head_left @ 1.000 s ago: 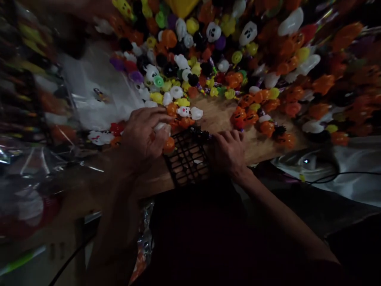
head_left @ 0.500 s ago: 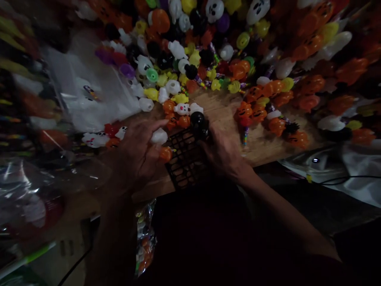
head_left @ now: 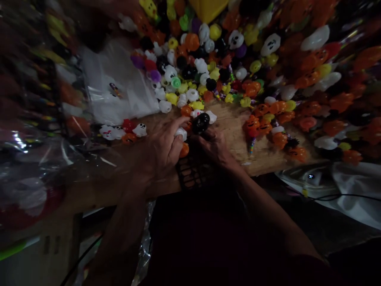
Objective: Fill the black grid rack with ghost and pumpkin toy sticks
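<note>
My left hand [head_left: 166, 145] is closed around a small white plastic figure [head_left: 180, 134], and an orange plastic piece [head_left: 184, 150] shows just below it at the fingers. My right hand [head_left: 216, 147] has its fingers curled at a glossy black plastic figure [head_left: 201, 123], whose rounded side faces up. The two hands are close together over a black grid rack [head_left: 192, 172] at the table's front edge. Just beyond the black figure lie a white figure with a pink nose [head_left: 196, 114], another white piece [head_left: 211, 116] and an orange one [head_left: 186, 111].
A large pile of pumpkin, ghost and star figures [head_left: 190, 95] covers the back of the wooden table [head_left: 235, 131]. Clear plastic bags [head_left: 119, 91] lie at the left, near a row of ghost figures [head_left: 119, 132]. Candy-filled tubes with orange tops [head_left: 253, 123] lie right.
The view has shifted, so the scene sits further right. My hands have come closer together, and the black figure has tilted to show its rounded side.
</note>
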### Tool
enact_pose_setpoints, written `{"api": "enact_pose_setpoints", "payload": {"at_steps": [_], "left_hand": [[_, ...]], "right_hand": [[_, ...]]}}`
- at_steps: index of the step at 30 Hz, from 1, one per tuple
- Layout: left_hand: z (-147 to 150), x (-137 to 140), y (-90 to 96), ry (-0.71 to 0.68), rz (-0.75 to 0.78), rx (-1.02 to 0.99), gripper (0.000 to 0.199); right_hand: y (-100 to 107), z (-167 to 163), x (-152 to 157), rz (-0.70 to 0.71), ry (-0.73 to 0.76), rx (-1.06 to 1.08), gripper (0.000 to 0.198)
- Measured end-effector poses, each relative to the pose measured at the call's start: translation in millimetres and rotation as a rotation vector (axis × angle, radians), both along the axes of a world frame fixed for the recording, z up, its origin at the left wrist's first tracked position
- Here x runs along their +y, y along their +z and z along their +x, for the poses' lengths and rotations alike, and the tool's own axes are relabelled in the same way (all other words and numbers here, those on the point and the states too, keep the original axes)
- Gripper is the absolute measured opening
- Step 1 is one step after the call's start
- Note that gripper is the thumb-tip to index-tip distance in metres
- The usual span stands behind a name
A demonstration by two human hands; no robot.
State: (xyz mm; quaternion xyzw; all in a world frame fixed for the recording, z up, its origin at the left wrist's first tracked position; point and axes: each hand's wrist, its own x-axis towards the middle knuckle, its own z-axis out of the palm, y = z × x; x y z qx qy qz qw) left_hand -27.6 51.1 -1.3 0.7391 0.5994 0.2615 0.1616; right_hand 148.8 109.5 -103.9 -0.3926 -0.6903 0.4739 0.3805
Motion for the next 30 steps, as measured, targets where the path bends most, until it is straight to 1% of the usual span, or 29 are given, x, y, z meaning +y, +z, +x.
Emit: {"api": "enact_pose_setpoints", "payload": {"at_steps": [5,7,10,12,15,17,18,21,23,25,27,28,29,30], "left_hand": [[1,3,-0.9,-0.023,0.017,-0.001,0.046],[0,3,1.8,0.000,0.007,-0.011,0.046],[-2,3,10.5,0.006,-0.062,0.003,0.046],[0,5,16.8,-0.020,-0.067,0.039,0.045],[6,9,21.0,-0.067,0.069,0.109,0.044],[11,13,18.4,-0.104,0.135,0.145,0.049],[13,16,15.5,-0.126,0.121,0.161,0.048],[19,21,4.1,-0.188,0.004,0.213,0.040],[20,23,-1.6,-0.201,-0.038,0.256,0.042],[19,24,-3.6,-0.174,-0.049,0.280,0.044],[19,25,-2.4,-0.134,-0.074,0.295,0.049],[19,25,-1.2,-0.114,-0.088,0.300,0.051],[20,25,0.1,-0.100,-0.106,0.306,0.054],[20,25,1.4,-0.082,-0.115,0.307,0.057]], "right_hand": [[1,6,0,0.163,-0.039,-0.151,0.016],[-1,6,0,0.220,-0.013,-0.216,0.014],[-4,3,-1,0.280,0.042,-0.300,0.013],[-4,-1,-3,0.286,0.066,-0.373,0.016],[-2,-6,-9,0.283,0.090,-0.489,0.019],[-2,-9,-12,0.270,0.125,-0.536,0.021],[-2,-9,-13,0.256,0.141,-0.550,0.022],[-6,-12,-10,0.207,0.152,-0.540,0.025],[-5,-13,-6,0.195,0.136,-0.471,0.026],[0,-11,-4,0.206,0.136,-0.376,0.023],[10,2,-8,0.234,0.107,-0.316,0.020],[17,13,-14,0.250,0.060,-0.314,0.020],[24,27,-21,0.263,-0.017,-0.338,0.021],[31,43,-28,0.274,-0.125,-0.387,0.024]]}}
